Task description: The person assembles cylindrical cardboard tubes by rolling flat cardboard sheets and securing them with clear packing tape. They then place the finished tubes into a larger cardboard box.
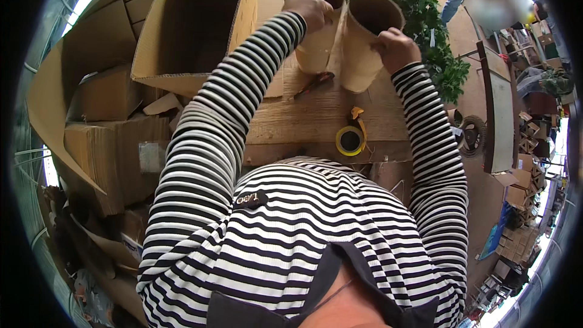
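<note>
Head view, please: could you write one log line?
left hand: holds left container | right hand: holds right container | tape: on table

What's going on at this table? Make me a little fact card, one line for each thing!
Left grip: closed on the rim of the left pot
Right grip: closed on the rim of the right pot
Pot color: tan
Table: brown, wooden
Tool: dark, lying in front of the pots
Tape: yellow roll, nearest the person
Box: cardboard, open, left of the pots
Leaves: green, right of the pots
</note>
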Demonstrator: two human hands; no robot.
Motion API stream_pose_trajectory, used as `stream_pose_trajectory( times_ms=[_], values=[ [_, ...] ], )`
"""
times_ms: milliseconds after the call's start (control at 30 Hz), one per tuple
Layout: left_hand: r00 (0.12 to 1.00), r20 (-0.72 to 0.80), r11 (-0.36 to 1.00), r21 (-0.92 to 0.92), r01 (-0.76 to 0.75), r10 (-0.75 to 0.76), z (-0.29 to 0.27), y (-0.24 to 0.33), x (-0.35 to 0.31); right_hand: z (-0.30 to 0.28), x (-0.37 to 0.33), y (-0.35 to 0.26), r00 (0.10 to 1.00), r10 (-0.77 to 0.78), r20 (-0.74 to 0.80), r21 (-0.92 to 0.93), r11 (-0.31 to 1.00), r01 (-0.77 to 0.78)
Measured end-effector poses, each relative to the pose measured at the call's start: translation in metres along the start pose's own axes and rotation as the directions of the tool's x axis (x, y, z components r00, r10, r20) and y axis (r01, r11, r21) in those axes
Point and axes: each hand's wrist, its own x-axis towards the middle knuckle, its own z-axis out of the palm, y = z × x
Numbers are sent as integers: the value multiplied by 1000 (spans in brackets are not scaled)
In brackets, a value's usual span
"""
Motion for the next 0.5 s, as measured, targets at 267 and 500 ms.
stream_pose_trajectory(
  times_ms=[267,500],
  values=[
    [962,-224,982,-73,-176,156,16,-18,-16,-9,9,-33,982,-136,130,-128,980,153],
    [926,-316,912,-278,-300,208,6,-13,-10,-10,12,-37,951,200,237,-141,975,-170]
  ],
)
